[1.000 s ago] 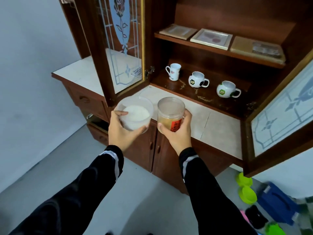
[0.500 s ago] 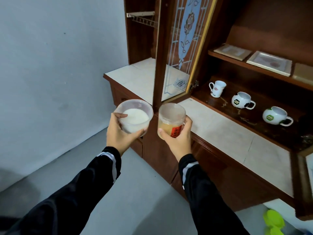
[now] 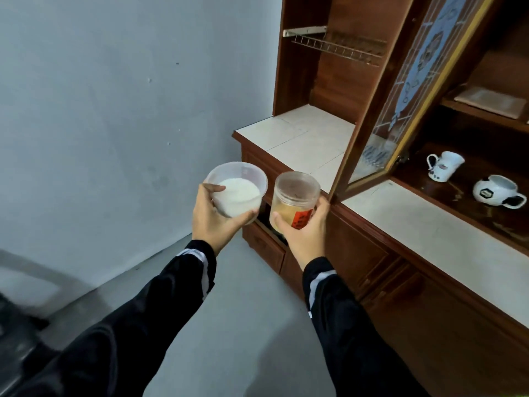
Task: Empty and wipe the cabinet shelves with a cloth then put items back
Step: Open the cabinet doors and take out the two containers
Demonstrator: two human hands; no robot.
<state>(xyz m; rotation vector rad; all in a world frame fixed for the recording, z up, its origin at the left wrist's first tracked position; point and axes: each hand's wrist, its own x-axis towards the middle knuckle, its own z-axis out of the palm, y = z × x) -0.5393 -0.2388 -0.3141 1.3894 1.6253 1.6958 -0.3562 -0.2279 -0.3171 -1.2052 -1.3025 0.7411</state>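
Nearest, the left hand [image 3: 213, 217] has its grip wrapped around a clear tub [image 3: 237, 189] of white powder, and the right hand [image 3: 305, 233] is closed on a lidded jar [image 3: 294, 200]. Both are carried upright, likely to avoid spills, toward the tiled bench [image 3: 303, 138]. Two mugs [image 3: 445, 166] remain on the cabinet shelf [image 3: 458, 202] beyond.

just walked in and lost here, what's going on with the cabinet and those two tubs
A person stands at an open wooden cabinet with a container in each hand. The left hand holds a clear plastic tub of white powder; the right hand holds a lidded plastic jar with a red label. Both are held in the air beside the tiled counter, not set down. Two mugs sit on a shelf behind the glass door.
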